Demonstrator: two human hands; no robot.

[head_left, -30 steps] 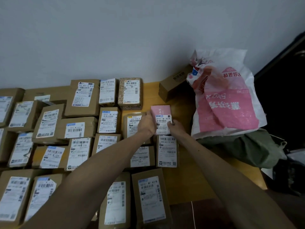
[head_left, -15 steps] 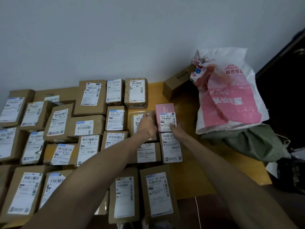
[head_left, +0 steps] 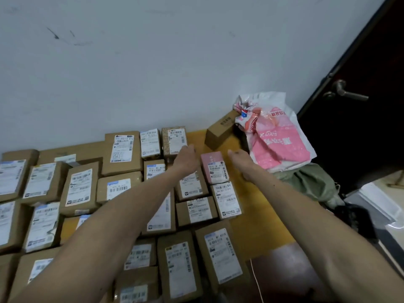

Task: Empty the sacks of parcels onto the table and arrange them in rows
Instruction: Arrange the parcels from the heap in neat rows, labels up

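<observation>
Several brown cardboard parcels with white labels lie in rows on the yellow wooden table (head_left: 260, 219). A small pink parcel (head_left: 214, 166) lies flat at the right end of a row, beside the other boxes. My left hand (head_left: 187, 157) hovers just left of it with fingers extended, holding nothing. My right hand (head_left: 240, 159) is just right of the pink parcel, fingers relaxed and empty. A pink and white plastic sack (head_left: 275, 136) stands at the table's far right corner. One brown box (head_left: 220, 131) lies tilted against the wall beside the sack.
A green sack (head_left: 310, 182) lies crumpled under the pink sack at the table's right edge. A dark door (head_left: 360, 110) with a metal handle stands to the right. A white wall runs behind the table. Bare yellow tabletop shows right of the rows.
Both hands let go of the pink parcel, which now lies in the row, and moved apart and slightly forward. The camera tilted up, showing more wall and the door.
</observation>
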